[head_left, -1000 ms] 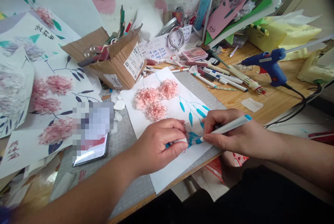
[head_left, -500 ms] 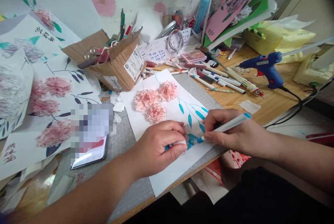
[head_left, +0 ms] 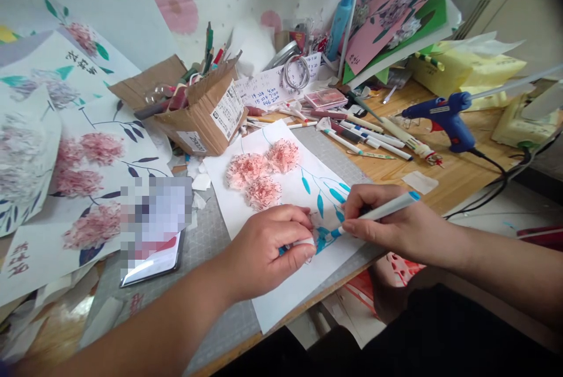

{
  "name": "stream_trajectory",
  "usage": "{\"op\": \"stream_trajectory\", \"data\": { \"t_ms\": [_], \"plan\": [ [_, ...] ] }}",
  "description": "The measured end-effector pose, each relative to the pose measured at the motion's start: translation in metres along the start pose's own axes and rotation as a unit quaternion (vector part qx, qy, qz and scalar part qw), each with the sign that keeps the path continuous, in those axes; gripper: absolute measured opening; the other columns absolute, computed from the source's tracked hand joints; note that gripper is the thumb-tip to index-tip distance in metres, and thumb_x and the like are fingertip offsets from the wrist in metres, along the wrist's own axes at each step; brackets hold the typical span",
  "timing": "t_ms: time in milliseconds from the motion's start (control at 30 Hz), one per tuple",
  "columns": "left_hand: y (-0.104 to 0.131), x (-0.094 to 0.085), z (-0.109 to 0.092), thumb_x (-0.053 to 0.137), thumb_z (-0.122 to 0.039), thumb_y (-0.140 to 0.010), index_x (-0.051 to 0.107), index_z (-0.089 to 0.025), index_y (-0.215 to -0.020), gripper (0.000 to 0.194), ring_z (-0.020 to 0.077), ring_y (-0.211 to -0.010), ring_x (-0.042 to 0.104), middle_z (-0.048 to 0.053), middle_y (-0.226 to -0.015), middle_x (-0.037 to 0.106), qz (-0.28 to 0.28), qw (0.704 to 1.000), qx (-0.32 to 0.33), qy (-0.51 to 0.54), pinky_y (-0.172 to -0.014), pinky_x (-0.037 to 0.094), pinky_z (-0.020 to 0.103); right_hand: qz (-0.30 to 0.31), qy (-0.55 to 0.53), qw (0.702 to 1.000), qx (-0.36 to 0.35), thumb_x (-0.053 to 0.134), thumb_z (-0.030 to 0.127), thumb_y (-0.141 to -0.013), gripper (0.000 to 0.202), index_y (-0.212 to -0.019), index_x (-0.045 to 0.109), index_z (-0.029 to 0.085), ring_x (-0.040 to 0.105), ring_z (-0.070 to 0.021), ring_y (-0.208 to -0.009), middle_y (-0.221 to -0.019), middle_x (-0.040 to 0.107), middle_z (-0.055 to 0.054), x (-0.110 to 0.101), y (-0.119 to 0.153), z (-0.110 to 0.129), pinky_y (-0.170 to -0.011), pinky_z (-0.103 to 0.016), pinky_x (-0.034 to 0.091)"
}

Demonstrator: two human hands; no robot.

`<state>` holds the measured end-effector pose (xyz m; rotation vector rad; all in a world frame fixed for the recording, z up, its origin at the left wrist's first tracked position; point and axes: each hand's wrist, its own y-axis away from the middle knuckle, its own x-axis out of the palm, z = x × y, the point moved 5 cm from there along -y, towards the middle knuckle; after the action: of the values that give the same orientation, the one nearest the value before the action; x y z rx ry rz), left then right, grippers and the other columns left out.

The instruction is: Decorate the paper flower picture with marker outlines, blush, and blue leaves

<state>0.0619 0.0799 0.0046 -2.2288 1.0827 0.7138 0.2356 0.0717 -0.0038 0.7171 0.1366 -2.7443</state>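
My right hand [head_left: 385, 221] is closed around a white felt-tip marker [head_left: 389, 207] with a blue end. Its tip touches a blue painted leaf on a white sheet of paper [head_left: 281, 306]. My left hand [head_left: 275, 242] rests on the same sheet, its fingers curled round a small white and blue piece [head_left: 304, 242] that looks like a marker cap, mostly hidden. Pink ruffled flowers [head_left: 264, 192] stand out from the paper's upper part. Blue stems and leaves [head_left: 320, 206] spread beside them, and some lie partly behind my hands.
A grey cutting mat [head_left: 211, 283] lies under the sheet. To the left are a phone [head_left: 152, 268] and finished flower pictures [head_left: 92, 189]. Behind stand a cardboard box [head_left: 197, 113] of tools and loose markers [head_left: 352, 136]. A blue glue gun [head_left: 448, 116] with a cable lies right.
The marker tip has shifted slightly left along the blue leaf, with my right hand barely moving. My left hand stays in place. The whole view has shifted a little.
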Motion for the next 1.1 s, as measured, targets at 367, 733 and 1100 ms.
{"op": "stream_trajectory", "data": {
  "t_ms": [367,733,1100],
  "plan": [
    [-0.0001,0.0000,0.0013,0.051,-0.015,-0.089,0.069,-0.008,-0.085,0.019,0.0181,-0.100,0.057,0.009,-0.092,0.060,-0.001,1.000,0.000,0.000,-0.096,0.042,0.029,0.023,-0.025,0.999,0.007,0.061,0.026,-0.077,0.014,-0.066,0.056,0.018,0.047,-0.0097,-0.057,-0.062,0.054,0.002,0.0036,0.0036,-0.0007,-0.051,-0.021,0.038],
    [-0.0009,-0.0010,0.0019,0.052,-0.016,-0.089,0.069,-0.010,-0.086,0.019,0.0180,-0.100,0.058,0.009,-0.092,0.061,-0.004,1.000,0.002,-0.002,-0.099,0.042,0.031,-0.023,0.000,1.000,0.018,0.060,0.025,-0.075,0.015,-0.063,0.054,0.018,0.048,-0.0115,-0.058,-0.062,0.056,0.001,-0.0033,0.0012,-0.0006,-0.053,-0.024,0.039],
    [0.0005,-0.0023,0.0003,0.052,-0.015,-0.088,0.070,-0.010,-0.085,0.018,0.0173,-0.100,0.059,0.008,-0.092,0.062,-0.009,1.000,0.006,-0.005,-0.100,0.042,0.031,-0.018,-0.004,0.999,0.031,0.060,0.026,-0.073,0.014,-0.063,0.054,0.019,0.049,-0.0132,-0.059,-0.062,0.055,0.000,-0.0046,-0.0011,-0.0002,-0.053,-0.025,0.038]
  ]
}}
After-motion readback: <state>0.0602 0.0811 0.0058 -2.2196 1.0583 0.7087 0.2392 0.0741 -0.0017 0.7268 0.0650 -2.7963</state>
